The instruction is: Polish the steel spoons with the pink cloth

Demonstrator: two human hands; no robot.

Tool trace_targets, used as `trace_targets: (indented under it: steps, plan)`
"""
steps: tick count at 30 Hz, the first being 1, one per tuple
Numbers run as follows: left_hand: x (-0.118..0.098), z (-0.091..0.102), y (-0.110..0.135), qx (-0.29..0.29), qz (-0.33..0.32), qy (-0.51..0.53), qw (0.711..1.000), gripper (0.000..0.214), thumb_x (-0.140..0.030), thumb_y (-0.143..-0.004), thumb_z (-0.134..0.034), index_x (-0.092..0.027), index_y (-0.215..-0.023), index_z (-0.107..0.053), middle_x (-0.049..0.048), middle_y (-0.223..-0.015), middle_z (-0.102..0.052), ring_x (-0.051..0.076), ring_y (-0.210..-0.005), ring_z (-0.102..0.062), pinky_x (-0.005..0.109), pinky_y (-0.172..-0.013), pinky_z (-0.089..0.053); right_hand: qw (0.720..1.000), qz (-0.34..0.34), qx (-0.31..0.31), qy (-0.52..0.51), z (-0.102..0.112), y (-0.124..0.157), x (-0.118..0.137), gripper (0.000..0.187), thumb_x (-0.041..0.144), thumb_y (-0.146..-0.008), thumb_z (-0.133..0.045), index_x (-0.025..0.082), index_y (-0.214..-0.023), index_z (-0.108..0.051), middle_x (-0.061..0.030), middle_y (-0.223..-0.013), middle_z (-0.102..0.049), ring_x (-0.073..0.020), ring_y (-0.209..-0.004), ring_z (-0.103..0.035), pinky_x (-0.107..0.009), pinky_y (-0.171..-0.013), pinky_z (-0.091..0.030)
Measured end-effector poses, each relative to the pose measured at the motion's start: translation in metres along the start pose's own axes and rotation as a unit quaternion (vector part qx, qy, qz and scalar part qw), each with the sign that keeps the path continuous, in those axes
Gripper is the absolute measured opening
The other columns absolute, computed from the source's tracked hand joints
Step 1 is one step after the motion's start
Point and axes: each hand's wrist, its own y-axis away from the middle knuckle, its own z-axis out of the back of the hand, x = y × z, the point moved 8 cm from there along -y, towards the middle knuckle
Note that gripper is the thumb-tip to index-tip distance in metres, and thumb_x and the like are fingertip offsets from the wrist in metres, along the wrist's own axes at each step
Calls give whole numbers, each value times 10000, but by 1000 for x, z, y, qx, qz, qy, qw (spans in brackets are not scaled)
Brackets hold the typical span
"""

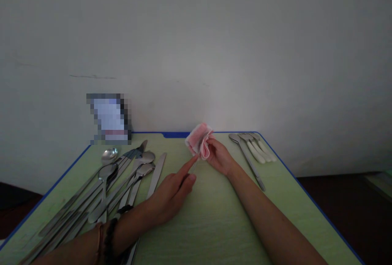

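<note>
My right hand pinches a folded pink-and-white cloth above the far middle of the table. My left hand is closed, with its index finger stretched to the lower edge of the cloth. Between its thumb and index finger shows a thin pale handle, seemingly of a piece of cutlery whose other end the cloth hides. A table knife lies on the table just beyond my left hand.
Several spoons and knives lie heaped at the left. Along the right, a long-handled spoon lies beside several white-handled forks. A blurred phone-like device leans on the wall. The green table has blue edging.
</note>
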Motion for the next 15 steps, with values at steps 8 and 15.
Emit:
trace_targets:
  steps: [8,15]
  plan:
    - [3,-3,-1,8,-12,36,999,547,-327,-953,-291,-137,-1458,-196,-68,-602,-414,107,-532,-391,208,-529,-310,1000,-6,-11,-4,3,-1,-2,43,135,-737,-578,152,-723,-615,25,-653,-649,-86,-598,-567,-196,-656,-474]
    - [1,-3,-1,8,-9,30,999,562,-310,-940,-309,-138,-1459,-180,-65,-613,-441,111,-537,-410,216,-534,-314,999,10,27,27,1,-1,-1,132,295,-743,-679,173,-771,-637,31,-693,-660,-90,-632,-569,-208,-652,-467]
